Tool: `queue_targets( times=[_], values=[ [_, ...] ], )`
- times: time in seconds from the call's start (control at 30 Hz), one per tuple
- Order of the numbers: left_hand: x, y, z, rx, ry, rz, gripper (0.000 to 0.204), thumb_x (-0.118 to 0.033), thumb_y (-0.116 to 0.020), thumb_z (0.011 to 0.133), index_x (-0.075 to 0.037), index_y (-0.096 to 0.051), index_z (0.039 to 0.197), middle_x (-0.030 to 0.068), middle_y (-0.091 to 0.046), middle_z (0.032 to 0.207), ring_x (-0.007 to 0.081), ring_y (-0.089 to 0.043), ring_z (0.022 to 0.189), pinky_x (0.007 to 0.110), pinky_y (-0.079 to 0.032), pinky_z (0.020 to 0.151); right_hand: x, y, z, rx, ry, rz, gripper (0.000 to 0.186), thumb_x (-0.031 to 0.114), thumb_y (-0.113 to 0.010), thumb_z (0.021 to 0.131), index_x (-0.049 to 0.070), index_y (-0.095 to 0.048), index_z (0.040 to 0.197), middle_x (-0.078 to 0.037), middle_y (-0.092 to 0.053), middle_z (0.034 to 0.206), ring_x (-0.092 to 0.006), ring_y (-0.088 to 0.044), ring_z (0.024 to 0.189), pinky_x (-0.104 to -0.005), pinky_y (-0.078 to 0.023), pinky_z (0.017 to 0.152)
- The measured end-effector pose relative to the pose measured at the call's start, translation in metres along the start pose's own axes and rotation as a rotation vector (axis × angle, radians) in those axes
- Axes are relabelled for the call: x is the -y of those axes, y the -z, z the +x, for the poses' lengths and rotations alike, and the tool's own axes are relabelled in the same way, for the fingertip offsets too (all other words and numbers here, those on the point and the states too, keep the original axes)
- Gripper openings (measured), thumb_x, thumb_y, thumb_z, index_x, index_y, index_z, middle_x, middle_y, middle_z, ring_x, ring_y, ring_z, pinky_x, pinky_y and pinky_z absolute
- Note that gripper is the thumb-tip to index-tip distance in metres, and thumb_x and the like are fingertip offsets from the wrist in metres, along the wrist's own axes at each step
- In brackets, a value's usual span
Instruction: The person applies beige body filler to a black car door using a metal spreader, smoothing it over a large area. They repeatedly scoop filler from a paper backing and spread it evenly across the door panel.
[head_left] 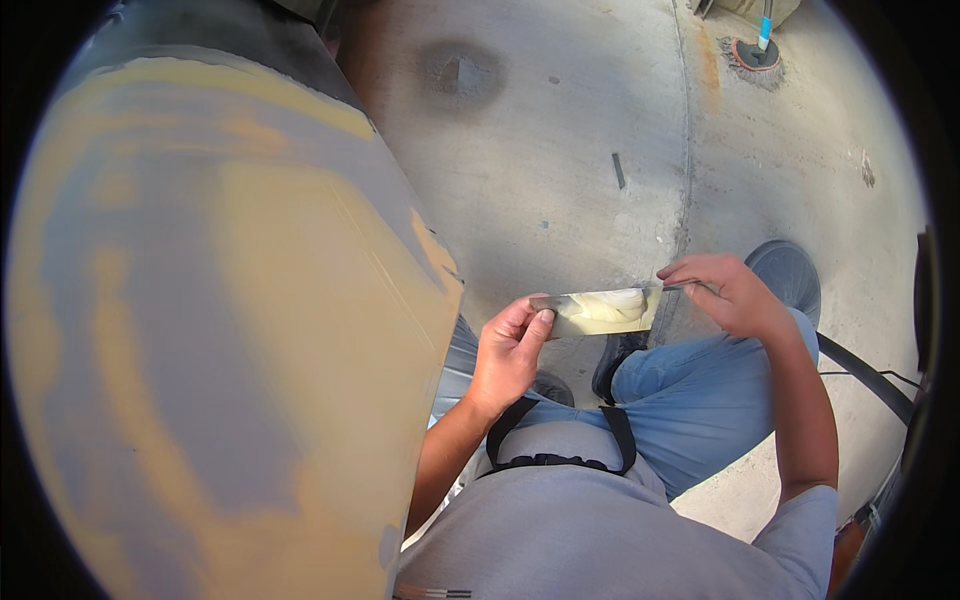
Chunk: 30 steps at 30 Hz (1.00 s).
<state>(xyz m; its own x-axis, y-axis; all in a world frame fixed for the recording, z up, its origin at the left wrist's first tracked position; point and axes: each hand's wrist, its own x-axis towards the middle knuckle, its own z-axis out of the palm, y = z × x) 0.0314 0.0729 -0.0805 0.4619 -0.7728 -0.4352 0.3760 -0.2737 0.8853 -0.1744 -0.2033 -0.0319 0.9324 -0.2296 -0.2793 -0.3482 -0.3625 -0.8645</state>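
My left hand (512,352) grips one end of a flat metal putty spreader (562,318) between thumb and fingers. A smooth mound of pale yellow body filler (608,308) lies on the spreader. At its other end, my right hand (728,292) pinches a thin, dark-edged blade (678,284), seen nearly edge-on. That blade reaches the spreader's right edge, and whether the two touch is unclear. Close by on the left stands a large body panel (270,300), patched in yellow filler and grey.
The panel's edge runs beside my left forearm. On the concrete floor (560,120) lie a dark strip (618,170) and, far right, a round brush (756,58) with a handle. A black hose (868,375) crosses at right. A dark rounded thing (786,272) sits beyond my knee.
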Motion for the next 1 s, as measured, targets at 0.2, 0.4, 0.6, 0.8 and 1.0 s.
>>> queue_targets(
  times=[0.2,0.4,0.6,0.8,1.0],
  values=[
    [0.044,0.026,-0.007,0.017,0.215,-0.055,0.023,-0.013,-0.058,0.112,-0.001,-0.069,0.127,0.0002,-0.072,0.107,0.0073,-0.065,0.096,0.029,-0.057,0.092,0.001,-0.010,0.097,-0.559,-0.194,0.909,0.042,0.003,-0.056,0.101,0.002,-0.063,0.142,-0.005,-0.074,0.112,-0.0118,-0.069,0.100,-0.0325,-0.057,0.095],
    [0.054,0.028,-0.016,-0.097,0.283,-0.157,0.019,-0.014,-0.056,0.113,-0.002,-0.069,0.120,0.0030,-0.072,0.112,0.0123,-0.069,0.103,0.035,-0.060,0.099,0.079,-0.052,0.228,-0.239,0.356,0.729,0.038,-0.002,-0.055,0.101,0.005,-0.074,0.133,-0.003,-0.077,0.113,-0.0099,-0.068,0.100,-0.0282,-0.053,0.092],
    [0.066,0.036,-0.020,-0.108,0.279,-0.194,0.018,-0.014,-0.057,0.112,-0.002,-0.069,0.118,0.0032,-0.072,0.111,0.0115,-0.068,0.102,0.034,-0.060,0.097,0.137,-0.104,0.305,-0.315,0.611,0.675,0.041,-0.006,-0.052,0.097,0.008,-0.077,0.127,-0.010,-0.077,0.119,-0.0214,-0.069,0.107,-0.0326,-0.053,0.095],
    [0.071,0.043,-0.023,-0.121,0.295,-0.156,0.019,-0.014,-0.056,0.113,-0.001,-0.069,0.119,0.0034,-0.072,0.110,0.0112,-0.068,0.101,0.033,-0.060,0.098,0.147,-0.126,0.316,-0.369,0.678,0.684,0.044,-0.009,-0.052,0.092,0.007,-0.078,0.123,-0.009,-0.076,0.117,-0.0246,-0.070,0.110,-0.0347,-0.054,0.096],
    [0.066,0.047,-0.021,-0.123,0.280,-0.153,0.021,-0.014,-0.055,0.113,-0.001,-0.069,0.121,0.0037,-0.072,0.112,0.0116,-0.068,0.103,0.034,-0.060,0.100,0.132,-0.134,0.264,-0.288,0.664,0.665,0.047,-0.015,-0.052,0.088,0.004,-0.077,0.123,-0.010,-0.074,0.117,-0.0240,-0.070,0.112,-0.0337,-0.055,0.098]
  ],
)
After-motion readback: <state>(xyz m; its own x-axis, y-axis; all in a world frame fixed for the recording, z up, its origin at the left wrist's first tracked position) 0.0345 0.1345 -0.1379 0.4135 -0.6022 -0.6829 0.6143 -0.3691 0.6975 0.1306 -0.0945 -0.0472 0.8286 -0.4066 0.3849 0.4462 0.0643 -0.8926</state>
